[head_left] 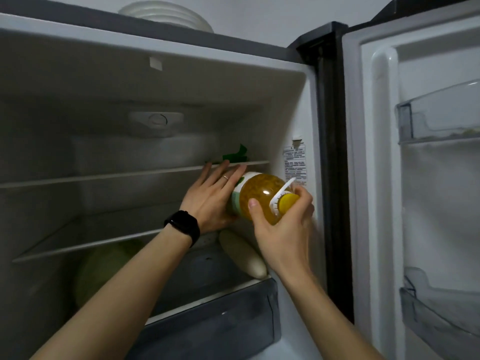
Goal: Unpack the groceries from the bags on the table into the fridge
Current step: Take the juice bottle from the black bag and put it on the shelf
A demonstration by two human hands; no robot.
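A bottle of yellow oil (255,196) with a yellow cap and a white handle lies tilted, its base pointing into the open fridge (155,81) at the right end of the middle compartment. My right hand (283,224) grips its neck just below the cap. My left hand (210,201), with a black band on the wrist, lies flat against the bottle's labelled side with straight fingers. The fingertips of that hand reach the edge of the upper glass shelf (104,175).
A white radish (242,254) and a pale green cabbage (104,266) lie under the lower glass shelf (85,244). Something green (235,157) sits on the upper shelf. The open door (415,178) at right carries clear bins (439,118). White bowls (166,14) stand on the fridge's top.
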